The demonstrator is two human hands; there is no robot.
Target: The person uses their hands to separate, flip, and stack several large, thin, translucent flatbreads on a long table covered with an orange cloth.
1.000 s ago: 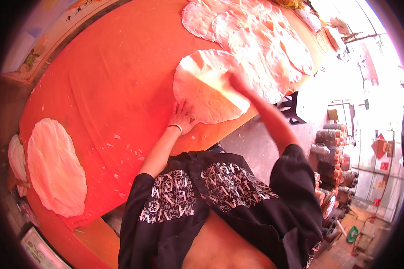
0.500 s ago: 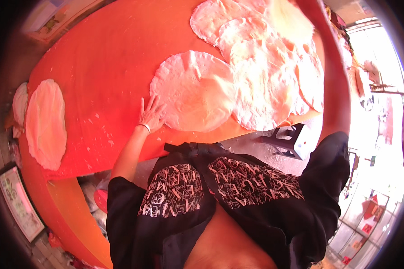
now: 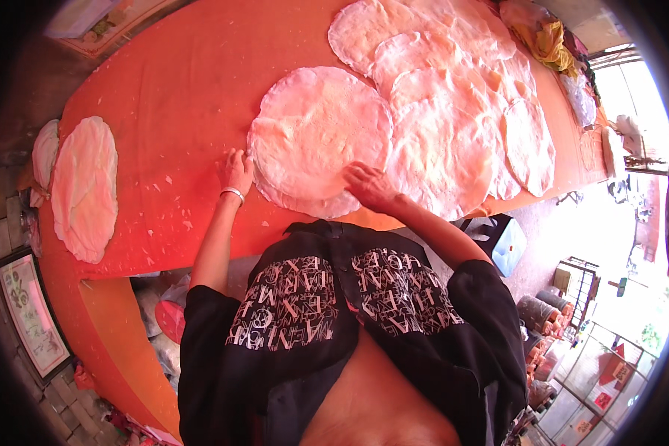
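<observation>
In front of me on the orange-red table lies a round, thin flatbread (image 3: 320,126), with the edge of another sheet (image 3: 308,205) showing beneath its near side. My left hand (image 3: 236,172), with a light bracelet at the wrist, rests at the left rim of this pair. Its fingers point away from me, slightly bent and a little apart. My right hand (image 3: 370,186) lies over the near right rim, fingers stretched out and touching the top flatbread. To the right, several overlapping flatbreads (image 3: 442,141) form a wide, wrinkled spread reaching the far side.
At the left end of the table (image 3: 163,111) lies a long, folded-looking sheet (image 3: 86,189), with flakes scattered between. A stool (image 3: 502,241) stands below the near right edge. Yellow cloth and bags (image 3: 550,46) sit at the far right corner. A framed picture (image 3: 33,312) is at lower left.
My right arm has come back from the far right, and its hand is now on the near flatbread. A top sheet now lies shifted away over the lower one. My left hand's fingers have drawn in.
</observation>
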